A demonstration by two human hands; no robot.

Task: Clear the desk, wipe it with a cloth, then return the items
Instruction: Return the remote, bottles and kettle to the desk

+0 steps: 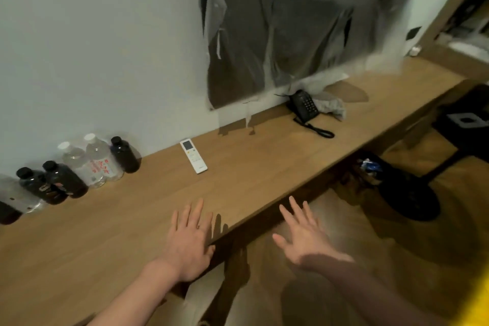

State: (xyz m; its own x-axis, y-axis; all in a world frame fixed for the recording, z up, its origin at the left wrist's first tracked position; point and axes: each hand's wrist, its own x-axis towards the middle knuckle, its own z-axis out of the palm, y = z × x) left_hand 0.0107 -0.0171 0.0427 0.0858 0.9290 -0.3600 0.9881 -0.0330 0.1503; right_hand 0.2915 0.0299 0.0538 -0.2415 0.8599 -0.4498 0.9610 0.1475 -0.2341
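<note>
A long wooden desk [264,167] runs along the wall. On it lie a white remote control [193,156], a black corded telephone [304,106] and a crumpled grey cloth [332,106] just right of the phone. Two clear water bottles [92,161] and three dark bottles [55,182] stand against the wall at the left. My left hand [189,241] is spread flat over the desk's front edge, holding nothing. My right hand [304,233] hovers with straight fingers in front of the desk, above the floor, also holding nothing.
A screen wrapped in plastic sheeting [277,21] hangs on the wall above the phone. Under the desk sits a black bin [370,169]. A black chair [465,124] with a round base stands at the right on the wooden floor.
</note>
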